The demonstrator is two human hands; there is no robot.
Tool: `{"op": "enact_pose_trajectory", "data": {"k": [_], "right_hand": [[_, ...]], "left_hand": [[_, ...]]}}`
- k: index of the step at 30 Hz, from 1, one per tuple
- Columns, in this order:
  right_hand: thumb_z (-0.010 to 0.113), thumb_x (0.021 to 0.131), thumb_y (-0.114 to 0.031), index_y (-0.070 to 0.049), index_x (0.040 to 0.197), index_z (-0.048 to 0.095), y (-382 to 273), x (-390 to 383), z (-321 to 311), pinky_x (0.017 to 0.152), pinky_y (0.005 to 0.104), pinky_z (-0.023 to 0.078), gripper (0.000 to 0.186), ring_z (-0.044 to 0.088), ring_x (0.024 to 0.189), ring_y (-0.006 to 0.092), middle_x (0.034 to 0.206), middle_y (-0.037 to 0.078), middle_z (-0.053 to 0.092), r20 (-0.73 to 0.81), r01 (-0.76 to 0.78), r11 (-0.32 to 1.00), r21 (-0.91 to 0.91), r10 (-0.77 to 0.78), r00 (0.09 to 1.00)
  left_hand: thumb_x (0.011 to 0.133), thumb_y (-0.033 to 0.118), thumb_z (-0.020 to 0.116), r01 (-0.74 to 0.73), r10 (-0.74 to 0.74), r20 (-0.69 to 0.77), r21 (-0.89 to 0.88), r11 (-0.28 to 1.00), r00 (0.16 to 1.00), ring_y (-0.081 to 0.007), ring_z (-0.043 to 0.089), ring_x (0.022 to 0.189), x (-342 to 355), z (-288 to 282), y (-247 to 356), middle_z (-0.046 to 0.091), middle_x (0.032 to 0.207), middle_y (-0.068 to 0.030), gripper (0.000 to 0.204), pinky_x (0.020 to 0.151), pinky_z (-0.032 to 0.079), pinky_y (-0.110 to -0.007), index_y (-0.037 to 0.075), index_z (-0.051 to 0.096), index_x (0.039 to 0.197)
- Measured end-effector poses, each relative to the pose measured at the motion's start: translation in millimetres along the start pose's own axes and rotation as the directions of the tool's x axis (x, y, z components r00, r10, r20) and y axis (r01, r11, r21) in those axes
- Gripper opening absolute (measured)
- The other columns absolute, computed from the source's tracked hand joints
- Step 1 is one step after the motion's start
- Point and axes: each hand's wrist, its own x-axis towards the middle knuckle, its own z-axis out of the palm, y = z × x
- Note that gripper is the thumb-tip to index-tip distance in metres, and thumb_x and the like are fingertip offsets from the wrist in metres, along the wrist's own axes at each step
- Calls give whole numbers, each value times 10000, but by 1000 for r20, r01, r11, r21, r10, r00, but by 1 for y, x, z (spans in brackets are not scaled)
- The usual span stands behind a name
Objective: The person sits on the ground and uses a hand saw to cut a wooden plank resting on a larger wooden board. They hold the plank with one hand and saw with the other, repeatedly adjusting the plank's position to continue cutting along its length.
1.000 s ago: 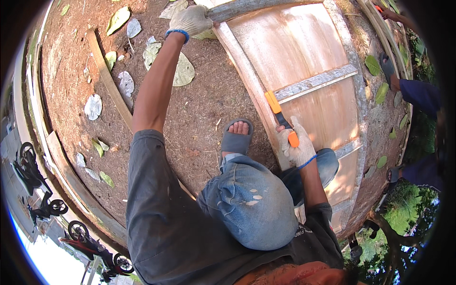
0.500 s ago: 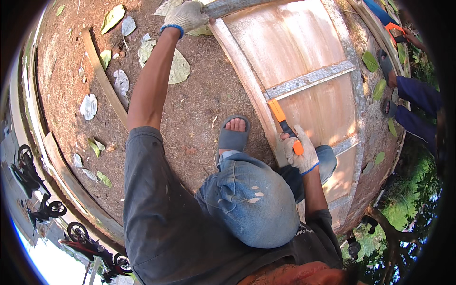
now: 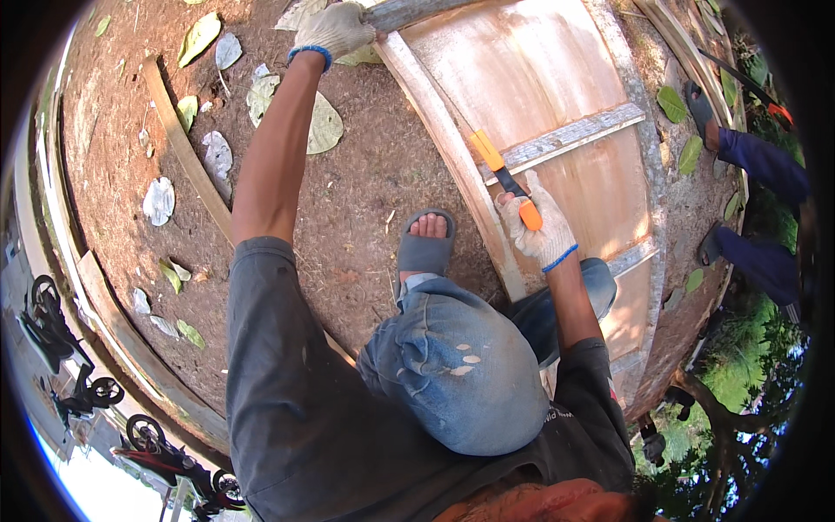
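Note:
My left hand (image 3: 335,30), in a knitted white glove with a blue cuff, is closed on the end of a weathered wooden batten (image 3: 413,10) at the far edge of a framed wooden panel (image 3: 522,61). My right hand (image 3: 541,228), gloved the same way, grips the orange-and-black handle of a handsaw (image 3: 489,152). The saw's thin blade is seen almost edge-on, running away along the panel's left frame strip (image 3: 452,139). From this angle I cannot tell whether its teeth touch the wood. A grey cross batten (image 3: 574,137) lies beside the handle.
My sandalled foot (image 3: 426,239) stands on bare soil left of the panel. Large dry leaves (image 3: 322,126) and a loose wooden strip (image 3: 178,130) lie farther left. At right stands another person (image 3: 761,161), near an orange-handled tool (image 3: 778,113). Motorbikes (image 3: 165,461) are parked at lower left.
My right hand and the handsaw have moved away from me and slightly left along the panel. My left hand keeps its hold. The other person's orange-handled tool has shifted right and down.

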Motion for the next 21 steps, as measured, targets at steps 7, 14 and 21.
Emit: {"op": "enact_pose_trajectory", "data": {"k": [7,14,21], "right_hand": [[484,1100,-344,30,1275,545,-1,-26,-64,567,227,578,418,567,632,126,985,135,558,187,-160,985,62,146,971],[542,1077,-369,59,1198,495,2,-19,-5,588,223,585,448,572,654,125,872,78,561,16,-158,981,110,157,987],[626,1027,-425,0,996,445,1,-18,-11,658,255,638,463,561,620,82,866,62,524,90,-178,975,133,167,982]], "left_hand": [[788,527,749,42,-41,46,-16,999,998,-353,738,923,-7,-30,19,753,970,-222,576,838,564,-468,19,758,1058],[774,514,773,42,-39,38,-78,996,999,-342,737,926,-13,-21,17,756,960,-213,569,838,560,-455,19,768,1053],[805,555,765,54,-48,99,-53,997,994,-349,735,930,-12,-31,22,752,980,-228,632,862,552,-458,-5,761,1099]]}}
